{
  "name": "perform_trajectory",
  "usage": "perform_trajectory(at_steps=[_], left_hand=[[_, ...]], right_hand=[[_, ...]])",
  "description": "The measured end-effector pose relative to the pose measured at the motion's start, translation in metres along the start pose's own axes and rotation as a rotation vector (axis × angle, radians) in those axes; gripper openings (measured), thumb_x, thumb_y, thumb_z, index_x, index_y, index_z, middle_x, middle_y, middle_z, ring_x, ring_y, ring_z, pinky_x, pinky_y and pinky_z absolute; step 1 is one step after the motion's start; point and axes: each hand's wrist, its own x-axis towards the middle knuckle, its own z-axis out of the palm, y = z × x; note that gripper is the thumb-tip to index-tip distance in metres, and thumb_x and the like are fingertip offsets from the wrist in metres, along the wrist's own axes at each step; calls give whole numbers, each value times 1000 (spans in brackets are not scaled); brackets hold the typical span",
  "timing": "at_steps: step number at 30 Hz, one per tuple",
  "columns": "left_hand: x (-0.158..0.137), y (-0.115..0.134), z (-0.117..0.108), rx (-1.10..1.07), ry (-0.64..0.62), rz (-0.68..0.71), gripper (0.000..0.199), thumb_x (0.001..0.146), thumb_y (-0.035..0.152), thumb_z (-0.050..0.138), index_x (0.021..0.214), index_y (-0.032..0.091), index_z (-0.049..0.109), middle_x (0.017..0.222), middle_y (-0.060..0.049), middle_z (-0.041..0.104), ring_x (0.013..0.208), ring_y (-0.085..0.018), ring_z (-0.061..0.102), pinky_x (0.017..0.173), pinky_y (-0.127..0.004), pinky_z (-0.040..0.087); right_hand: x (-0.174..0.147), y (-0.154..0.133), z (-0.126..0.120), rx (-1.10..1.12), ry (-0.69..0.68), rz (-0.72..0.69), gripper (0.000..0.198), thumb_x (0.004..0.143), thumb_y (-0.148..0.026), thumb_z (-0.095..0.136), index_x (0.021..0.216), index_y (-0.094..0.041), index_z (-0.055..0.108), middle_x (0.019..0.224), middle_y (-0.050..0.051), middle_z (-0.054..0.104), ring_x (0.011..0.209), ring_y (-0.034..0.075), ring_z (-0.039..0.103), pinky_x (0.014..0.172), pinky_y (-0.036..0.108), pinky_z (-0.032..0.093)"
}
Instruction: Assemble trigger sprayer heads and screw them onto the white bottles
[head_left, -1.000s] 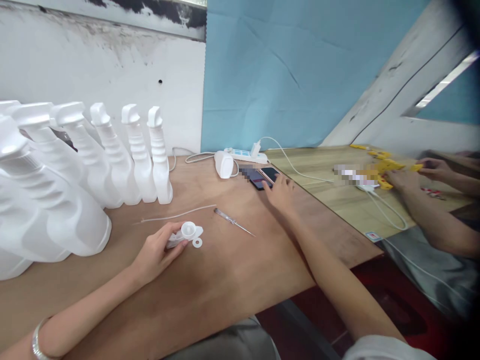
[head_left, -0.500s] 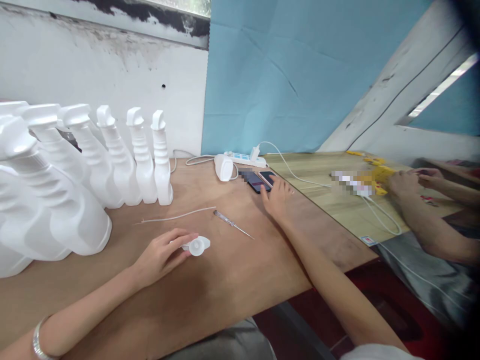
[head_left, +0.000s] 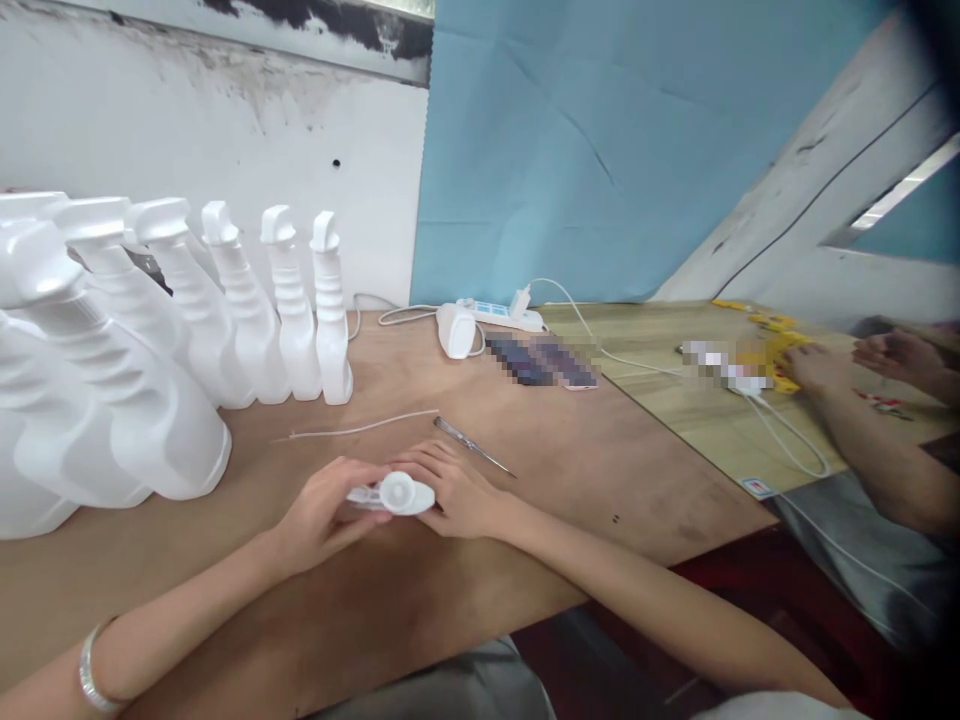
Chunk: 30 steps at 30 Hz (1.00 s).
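A white trigger spray head is held just above the brown tabletop, its round collar facing up toward me. My left hand grips its left end between thumb and fingers. On the other side, my right hand has its fingers closed around the right end. Just beyond both hands lie a thin white tube and a slim screwdriver with a clear handle. Parts of the spray head are covered by my fingers.
Several white spray bottles stand along the left. Toward the back are a white charger, a power strip and two phones, partly blurred. At the adjoining right-hand table, another person's hands work near yellow pieces.
My right hand has left the phones and come left and nearer to me, onto the spray head. The left hand still holds it. The view has shifted slightly.
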Motion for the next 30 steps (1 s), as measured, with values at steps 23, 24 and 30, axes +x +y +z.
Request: perform_trajectory(at_steps=[23,24,30], left_hand=[[6,-11,7,-113,-106,-418,51,76,31,56,121,20,34,118,-11,50,105,-21,50,85,-37,44],[5,-13,8,-38,-83,-405,58,75,33,58,124,19,31,122,-12,46,110,-23,47,89,-40,42],[1,-16,8,253,-254,-331,41,80,39,48,115,18,44,122,-13,44,114,-28,39,91,-47,35]], right_hand=[[-2,-2,6,-128,238,39,17,80,-23,52,96,-19,50,99,5,59,85,15,53,73,31,42],[-2,-2,6,-107,263,45,18,79,-22,52,97,-19,48,99,5,59,85,15,53,73,31,43],[-4,-1,7,-67,325,142,26,79,-23,52,103,-19,42,97,7,57,89,17,53,77,34,43]])
